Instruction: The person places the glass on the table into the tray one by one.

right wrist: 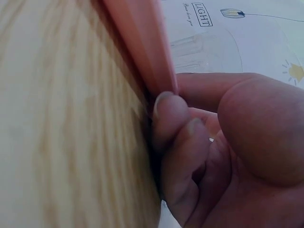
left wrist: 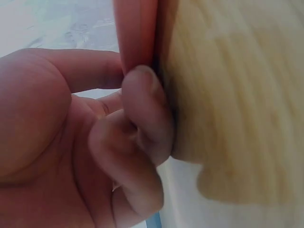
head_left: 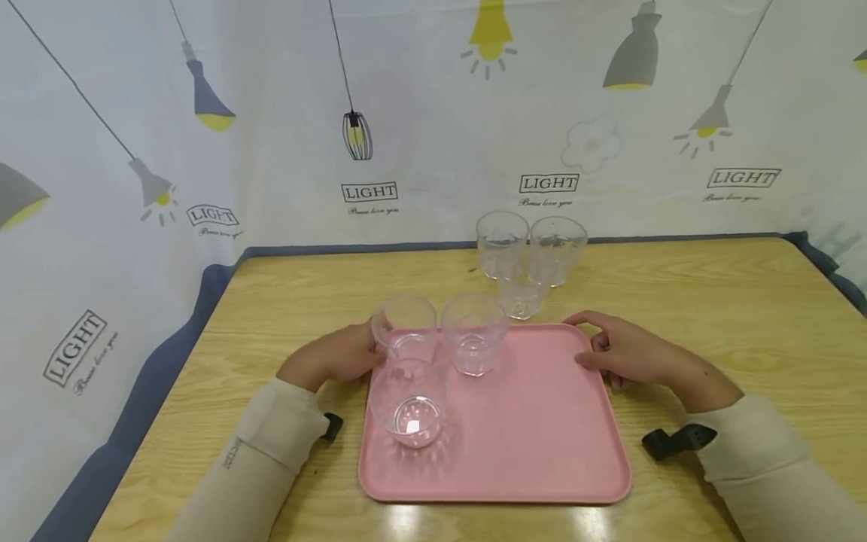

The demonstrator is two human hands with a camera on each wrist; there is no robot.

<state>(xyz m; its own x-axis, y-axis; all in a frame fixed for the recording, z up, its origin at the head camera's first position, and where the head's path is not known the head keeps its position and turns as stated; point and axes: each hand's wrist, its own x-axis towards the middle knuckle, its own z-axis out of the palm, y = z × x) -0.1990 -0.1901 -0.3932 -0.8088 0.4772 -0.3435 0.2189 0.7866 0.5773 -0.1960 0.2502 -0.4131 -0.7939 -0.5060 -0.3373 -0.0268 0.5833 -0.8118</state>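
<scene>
A pink tray (head_left: pixel 528 429) lies on the wooden table. My left hand (head_left: pixel 344 352) grips its left rim near the far corner, and my right hand (head_left: pixel 630 350) grips the right rim near the other far corner. Both wrist views show curled fingers against the tray's edge (left wrist: pixel 137 33) close to the tabletop. On the tray's left half stand three clear cups: one at the far left (head_left: pixel 409 331), one beside it (head_left: pixel 474 339) and one nearer (head_left: pixel 409 406). The far-left cup partly covers my left fingers.
Behind the tray, three more clear cups stand close together: one at the back left (head_left: pixel 501 241), one at the back right (head_left: pixel 558 241) and one in front (head_left: pixel 520 297). A printed cloth (head_left: pixel 440 135) hangs behind the wooden table (head_left: pixel 305 278).
</scene>
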